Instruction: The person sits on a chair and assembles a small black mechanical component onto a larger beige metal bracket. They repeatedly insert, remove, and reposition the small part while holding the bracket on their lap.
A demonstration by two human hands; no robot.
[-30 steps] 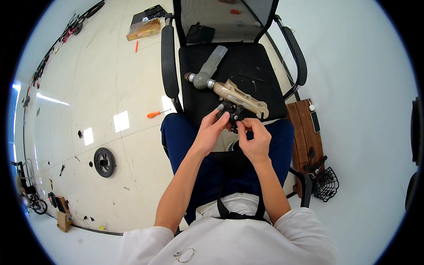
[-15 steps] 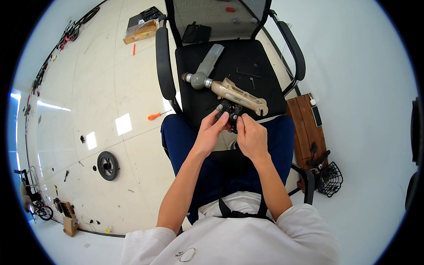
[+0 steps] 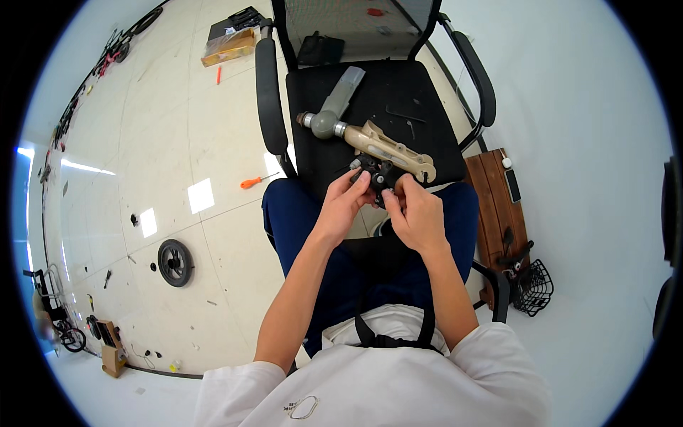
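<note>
While your left hand [image 3: 345, 208] wraps the near left side of a black mechanical part [image 3: 377, 173], thumb laid along it, fingers mostly hidden behind, your right hand [image 3: 420, 213] is half curled at the near right end. Right thumb tip touches the part or sits just beside it; cannot tell whether it pinches anything small. Part sits between your two hands, held up at the near edge of the chair seat [image 3: 384, 85].

Handling, by its look: fairly light, rigid, hard, maybe a little slick. Its projecting bits seem the fragile points; you do best to hold the main body, left thumb opposed to fingers, right fingertips at the edge.

Just beyond your fingertips, a tan-and-grey frame piece [image 3: 359, 139] lies slanted; looks stiff, heavier, best taken mid-length. Farther past your right hand: dark hex key [image 3: 407, 116]. Well left of your left hand: orange-handled screwdriver [image 3: 250, 183], on the floor [image 3: 235, 220].
</note>
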